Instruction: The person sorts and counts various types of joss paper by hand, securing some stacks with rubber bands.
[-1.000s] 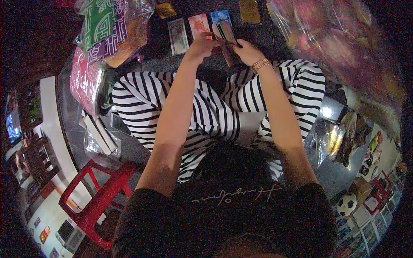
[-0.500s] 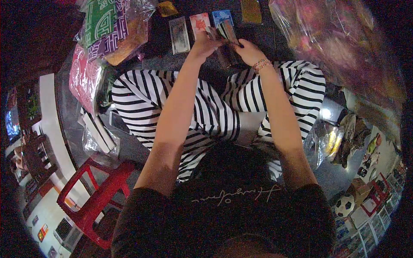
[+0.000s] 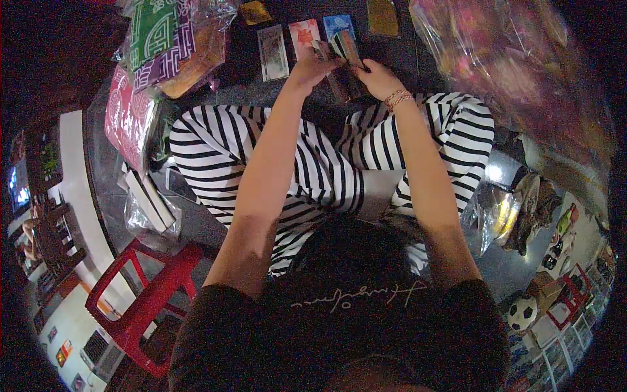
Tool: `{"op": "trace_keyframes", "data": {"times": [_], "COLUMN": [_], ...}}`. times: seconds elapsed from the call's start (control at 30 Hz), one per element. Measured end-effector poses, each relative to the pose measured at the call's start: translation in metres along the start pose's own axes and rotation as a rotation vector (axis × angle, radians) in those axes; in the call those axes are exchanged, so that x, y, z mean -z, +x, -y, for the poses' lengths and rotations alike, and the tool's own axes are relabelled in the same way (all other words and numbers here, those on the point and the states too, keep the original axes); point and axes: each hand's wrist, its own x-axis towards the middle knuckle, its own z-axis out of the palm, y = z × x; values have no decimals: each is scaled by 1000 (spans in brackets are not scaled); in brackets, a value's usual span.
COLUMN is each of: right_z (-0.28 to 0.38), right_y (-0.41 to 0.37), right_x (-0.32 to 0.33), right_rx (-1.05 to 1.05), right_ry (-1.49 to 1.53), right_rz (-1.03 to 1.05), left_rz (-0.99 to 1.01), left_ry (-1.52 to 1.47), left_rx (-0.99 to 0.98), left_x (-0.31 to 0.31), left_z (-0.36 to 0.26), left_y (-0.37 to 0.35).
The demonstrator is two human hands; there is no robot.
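Above my crossed legs, my left hand (image 3: pixel 309 73) and my right hand (image 3: pixel 379 80) are closed on a thin stack of paper notes (image 3: pixel 347 48). Its far end fans out a little, while brownish lower edges hang between the hands. Just beyond them, flat on the dark floor, lie a grey-white banknote-like bundle (image 3: pixel 273 53), a red one (image 3: pixel 304 34) and a blue one (image 3: pixel 338 25). My left fingers overlap the red bundle's near end in this view. A gold-coloured packet (image 3: pixel 382 17) lies further right, and a smaller gold piece (image 3: pixel 253 12) to the left.
Plastic-wrapped green, purple and pink packages (image 3: pixel 153 52) are piled at the left. A large clear bag with pinkish contents (image 3: pixel 503 59) fills the upper right. A red plastic stool (image 3: pixel 147 307) stands lower left, and a football (image 3: pixel 523 312) sits lower right.
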Motion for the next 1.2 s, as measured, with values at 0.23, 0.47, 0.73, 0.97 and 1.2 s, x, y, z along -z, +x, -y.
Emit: {"op": "trace_keyframes", "data": {"times": [0.23, 0.47, 0.73, 0.97, 1.2], "right_z": [7, 8, -12, -8, -4], "right_y": [-3, -2, 5, -41, -73], "right_x": [0, -3, 29, 104, 134], "right_rx": [-31, -65, 38, 27, 262], "right_ry": [82, -75, 344, 709, 830], "right_rz": [-18, -71, -402, -769, -667], "left_rz": [29, 92, 45, 147, 324], "left_ry": [-222, -261, -227, -218, -522], "left_rx": [-12, -81, -2, 207, 185], "left_x": [5, 8, 22, -14, -36], "left_z": [12, 13, 31, -24, -53], "left_y": [0, -4, 21, -22, 3]}}
